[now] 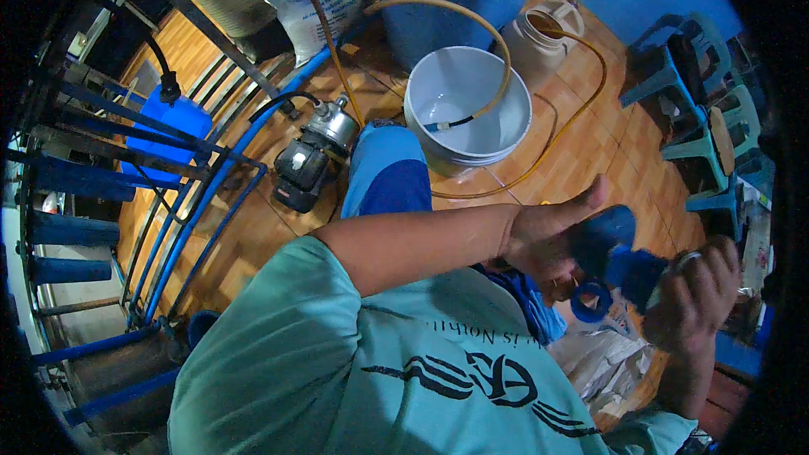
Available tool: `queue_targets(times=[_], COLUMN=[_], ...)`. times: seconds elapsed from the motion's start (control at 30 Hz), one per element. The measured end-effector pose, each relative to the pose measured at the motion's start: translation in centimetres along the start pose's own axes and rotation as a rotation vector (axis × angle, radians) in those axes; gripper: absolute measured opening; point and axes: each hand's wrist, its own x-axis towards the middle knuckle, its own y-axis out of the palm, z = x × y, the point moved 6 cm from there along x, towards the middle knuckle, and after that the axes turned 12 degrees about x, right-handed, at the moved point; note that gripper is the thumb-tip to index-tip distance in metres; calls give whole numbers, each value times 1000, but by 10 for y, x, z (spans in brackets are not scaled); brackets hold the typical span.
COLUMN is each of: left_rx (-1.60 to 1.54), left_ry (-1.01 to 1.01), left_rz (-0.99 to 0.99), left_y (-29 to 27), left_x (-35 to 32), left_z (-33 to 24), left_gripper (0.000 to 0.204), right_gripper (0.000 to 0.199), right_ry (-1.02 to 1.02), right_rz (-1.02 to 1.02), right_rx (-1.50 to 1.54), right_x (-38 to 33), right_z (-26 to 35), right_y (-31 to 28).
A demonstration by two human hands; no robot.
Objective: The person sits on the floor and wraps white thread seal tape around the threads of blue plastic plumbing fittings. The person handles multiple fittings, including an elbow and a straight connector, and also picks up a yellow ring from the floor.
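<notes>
A blue plastic fitting [636, 272] with a round disc-shaped end and a small ring hanging off it is held up at the right, in front of my chest. My right hand [698, 293] is closed around its far-right end, blurred a little by motion. Reaching across from the left, my left hand [548, 240] is beside the disc end with its thumb stretched out. Its fingers are partly hidden and lie close to the disc; whether they touch it I cannot tell.
A white bucket [417, 118] with a hose end in it stands ahead, beside a metal-and-black pump [308, 156]. A yellow hose [581, 122] curls over the tiled floor. Stacked plastic stools [720, 143] stand at right, a blue metal frame [219, 177] at left.
</notes>
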Motion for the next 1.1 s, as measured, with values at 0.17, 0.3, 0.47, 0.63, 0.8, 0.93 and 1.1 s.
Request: queue_targets(times=[0.17,0.3,0.47,0.63,0.8,0.93,1.1], left_rx=[-167,-103,58,545,1081,1732,2225], left_ry=[101,271,428,648,648,727,675], left_rz=[-121,-50,-225,-585,-653,-723,-477], left_y=[15,16,18,16,29,34,24], left_x=[13,9,14,-5,-18,-21,-18], left_z=[-6,-28,-45,-76,-101,-100,-85], left_gripper=[59,46,42,52,61,57,66], right_gripper=[28,14,39,48,41,40,35], right_ry=[4,133,373,573,829,926,1074], right_rz=[6,-169,-543,-1101,-1162,-1202,-960], right_rx=[115,99,222,319,698,1063,822], right_x=[0,-22,-79,-134,-142,-140,-135], right_z=[15,-5,-35,-67,-70,-61,-64], right_y=[-6,-9,1,56,94,138,144])
